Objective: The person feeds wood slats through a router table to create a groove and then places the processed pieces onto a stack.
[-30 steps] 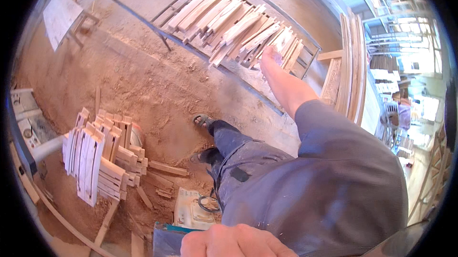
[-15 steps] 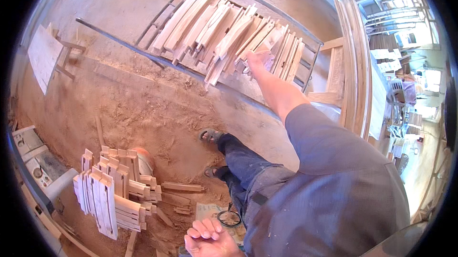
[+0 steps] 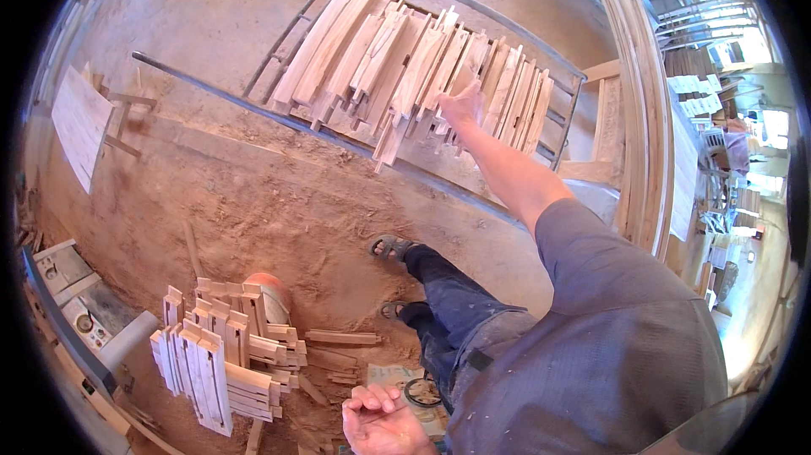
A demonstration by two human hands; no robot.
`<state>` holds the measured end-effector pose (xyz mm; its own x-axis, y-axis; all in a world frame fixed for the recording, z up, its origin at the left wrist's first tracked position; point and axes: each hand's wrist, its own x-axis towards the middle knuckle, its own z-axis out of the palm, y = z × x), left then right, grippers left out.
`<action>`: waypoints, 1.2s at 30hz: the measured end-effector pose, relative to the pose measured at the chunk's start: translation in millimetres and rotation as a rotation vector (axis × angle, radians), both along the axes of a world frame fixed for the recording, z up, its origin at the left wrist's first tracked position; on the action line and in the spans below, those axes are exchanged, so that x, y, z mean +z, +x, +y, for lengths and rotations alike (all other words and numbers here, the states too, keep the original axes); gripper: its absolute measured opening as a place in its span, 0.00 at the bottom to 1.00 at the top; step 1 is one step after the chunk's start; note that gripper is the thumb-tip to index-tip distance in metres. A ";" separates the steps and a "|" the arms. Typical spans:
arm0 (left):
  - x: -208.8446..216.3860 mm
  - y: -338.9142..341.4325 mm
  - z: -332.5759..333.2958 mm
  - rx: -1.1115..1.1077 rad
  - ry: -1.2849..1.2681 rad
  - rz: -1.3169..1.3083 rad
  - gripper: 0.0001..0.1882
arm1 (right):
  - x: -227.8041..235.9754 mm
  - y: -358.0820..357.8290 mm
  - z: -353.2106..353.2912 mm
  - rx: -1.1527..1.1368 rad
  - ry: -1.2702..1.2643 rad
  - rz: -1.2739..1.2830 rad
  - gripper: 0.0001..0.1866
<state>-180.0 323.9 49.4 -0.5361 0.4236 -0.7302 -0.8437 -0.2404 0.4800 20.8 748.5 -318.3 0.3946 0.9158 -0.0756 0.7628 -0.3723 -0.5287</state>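
My right arm stretches out to a rack of pale wooden slats (image 3: 338, 54), laid side by side across a metal frame. At its end my right hand (image 3: 463, 106) is closed on the near end of a wooden slat (image 3: 475, 62) among them; the fingertips are partly hidden. My left hand (image 3: 382, 423) is held low by my body, palm up, fingers loosely curled, with nothing in it. Beyond it stands a stack of notched wooden pieces (image 3: 207, 370), some upright and some crosswise.
The rack's metal rail (image 3: 279, 121) runs along its near side. Tall boards (image 3: 646, 134) lean by its right end. An orange bucket (image 3: 269, 293), wood scraps (image 3: 342, 337) and sawdust lie about the floor. A white panel (image 3: 82, 127) stands at far left, a machine (image 3: 80, 311) below it.
The view has shifted, so rack and stack sit slightly farther right. My right hand has moved a little left relative to the slats. My left hand stays low and empty.
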 end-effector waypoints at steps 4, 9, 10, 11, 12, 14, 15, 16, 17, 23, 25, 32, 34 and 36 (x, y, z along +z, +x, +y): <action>-9.8 -4.3 -8.0 0.006 -0.040 -0.004 0.13 | 6.0 -17.1 -2.9 0.098 -0.027 -0.225 0.59; -14.7 -9.0 -17.5 0.024 -0.079 -0.035 0.15 | 15.3 -12.0 -8.9 0.108 -0.041 -0.017 0.61; -14.1 -7.8 -18.7 0.031 -0.111 -0.029 0.15 | 23.6 -18.9 -8.3 0.104 -0.074 0.016 0.61; -13.9 -7.2 -20.1 0.040 -0.144 -0.023 0.15 | 26.8 -26.1 -8.4 0.100 -0.107 0.050 0.62; -16.4 -7.8 -19.4 0.021 -0.121 -0.035 0.15 | 13.8 -19.4 -5.4 0.076 -0.071 -0.018 0.63; -23.6 -7.9 -17.1 -0.024 -0.074 -0.065 0.16 | -27.7 6.9 2.6 0.021 0.002 -0.160 0.65; -26.8 -7.4 -18.8 -0.034 -0.096 -0.045 0.16 | -25.8 -2.7 -2.2 0.006 -0.038 -0.072 0.65; -30.5 -7.4 -21.4 -0.044 -0.117 -0.024 0.16 | -15.1 -13.8 -9.6 -0.008 -0.078 0.015 0.66; -33.4 -7.1 -21.9 -0.057 -0.133 -0.007 0.16 | -0.8 -22.0 -11.1 -0.026 -0.114 0.099 0.67; -38.1 4.0 -18.3 -0.052 -0.130 0.038 0.15 | 30.0 -11.5 5.7 0.008 -0.240 0.021 0.58; -33.8 3.6 -14.6 -0.108 -0.121 -0.002 0.16 | 8.7 15.8 17.8 0.112 -0.289 0.047 0.56; -23.7 6.4 -28.2 -0.083 -0.322 0.329 0.12 | -48.8 50.1 4.5 0.454 -0.409 0.390 0.49; -17.4 0.2 -37.4 -0.015 -0.208 0.283 0.10 | -61.4 50.7 -34.7 0.571 -0.343 0.204 0.47; -15.3 -6.1 -59.2 -0.041 -0.157 0.293 0.09 | -84.3 55.5 -100.8 0.704 -0.352 0.069 0.45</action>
